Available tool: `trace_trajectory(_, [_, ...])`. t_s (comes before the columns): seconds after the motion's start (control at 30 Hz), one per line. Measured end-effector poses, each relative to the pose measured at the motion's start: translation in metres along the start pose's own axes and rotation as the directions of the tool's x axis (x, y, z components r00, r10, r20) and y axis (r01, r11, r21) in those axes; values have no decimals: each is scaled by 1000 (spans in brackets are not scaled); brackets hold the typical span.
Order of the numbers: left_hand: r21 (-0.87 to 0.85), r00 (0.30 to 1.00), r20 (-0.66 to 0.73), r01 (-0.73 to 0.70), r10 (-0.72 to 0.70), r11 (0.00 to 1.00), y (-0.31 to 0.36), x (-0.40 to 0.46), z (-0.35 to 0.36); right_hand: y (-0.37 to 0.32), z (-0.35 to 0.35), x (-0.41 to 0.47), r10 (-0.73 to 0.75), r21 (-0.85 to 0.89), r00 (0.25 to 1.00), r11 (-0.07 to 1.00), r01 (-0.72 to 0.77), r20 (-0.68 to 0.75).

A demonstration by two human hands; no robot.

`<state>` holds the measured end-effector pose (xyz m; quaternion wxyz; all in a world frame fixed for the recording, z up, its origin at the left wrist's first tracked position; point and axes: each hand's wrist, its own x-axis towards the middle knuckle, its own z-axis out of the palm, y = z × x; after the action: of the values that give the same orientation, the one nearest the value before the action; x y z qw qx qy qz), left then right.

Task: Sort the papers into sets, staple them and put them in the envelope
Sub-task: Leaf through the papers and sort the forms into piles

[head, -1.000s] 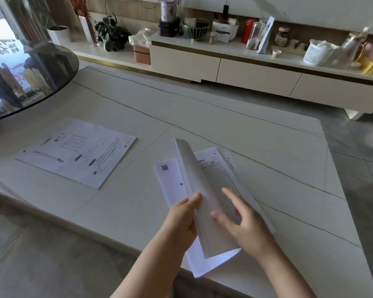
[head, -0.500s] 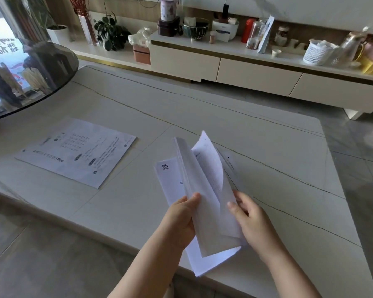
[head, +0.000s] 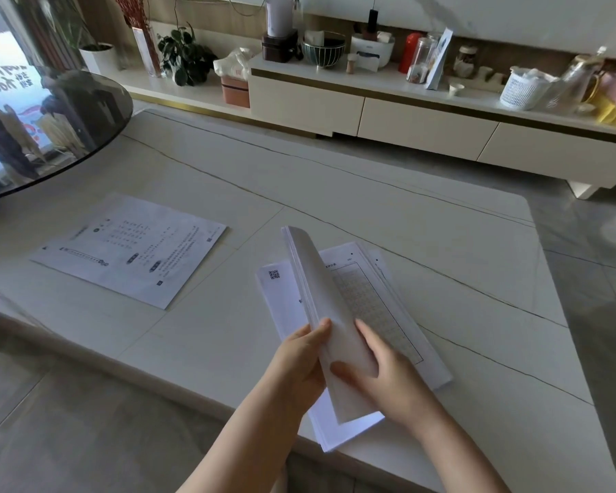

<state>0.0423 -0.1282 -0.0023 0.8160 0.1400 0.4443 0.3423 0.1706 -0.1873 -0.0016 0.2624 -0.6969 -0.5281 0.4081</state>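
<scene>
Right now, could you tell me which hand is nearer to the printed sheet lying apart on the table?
Left. The left hand sits on the stack's side facing the separate printed sheet; the right hand lies beyond it.

Both bare hands work at the near edge of the scene, forearms reaching in from below.

The left hand [head: 301, 361] curls its thumb and fingers round a lifted bundle of sheets [head: 329, 314], holding it raised. The right hand [head: 388, 378] lies just beside it, fingers extended, thumb against the bundle.
</scene>
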Motion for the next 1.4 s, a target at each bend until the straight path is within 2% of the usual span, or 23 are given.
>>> trace_trajectory(0.1, [-1, 1000, 17, 4, -4, 1000, 0, -2, 0, 1, 4, 2, -26, -82, 999, 996, 23, -32])
trace_trajectory(0.2, [8, 999, 37, 1, -1, 1000, 0, -3, 1, 3, 2, 3, -65, -85, 996, 995, 59, -66])
trace_trajectory(0.3, [22, 999, 35, -3, 2, 1000, 1, -3, 4, 3, -2, 2, -51, 31, 992, 998, 55, -120])
trace_trajectory(0.5, [46, 997, -78, 14, -10, 999, 2, -3, 0, 9, -17, 4, 88, 334, 957, 943, 10, -276])
trace_trajectory(0.57, [46, 996, -90, 15, -11, 999, 2, -4, 0, 8, -21, 2, 84, 306, 927, 951, 35, -367])
trace_trajectory(0.67, [40, 994, -105, 21, -17, 999, 2, -2, 0, 4, -22, -4, -60, 71, 878, 992, 107, -476])
trace_trajectory(0.7, [36, 994, -104, 22, -18, 999, 2, -1, 0, 2, -21, -4, -117, 5, 878, 991, 135, -465])
trace_trajectory(0.77, [35, 997, -77, 19, -16, 999, 2, -1, 0, 0, -15, -3, -167, -75, 935, 986, 151, -312])
trace_trajectory(0.83, [34, 999, -39, 16, -15, 999, 2, -2, -1, 2, -6, -2, -91, -74, 994, 994, 86, -64])
trace_trajectory(0.9, [32, 1000, -15, 16, -15, 999, 2, -3, -3, 5, 0, -1, -8, -34, 997, 999, 11, 80])
trace_trajectory(1.1, [38, 999, 25, 40, -41, 998, 2, -2, -3, 6, -4, 1, -19, -1, 1000, 1000, 19, 7])
trace_trajectory(1.4, [30, 999, -11, 48, -48, 998, 2, 0, -3, 11, -6, 6, 24, 250, 999, 968, -13, -42])
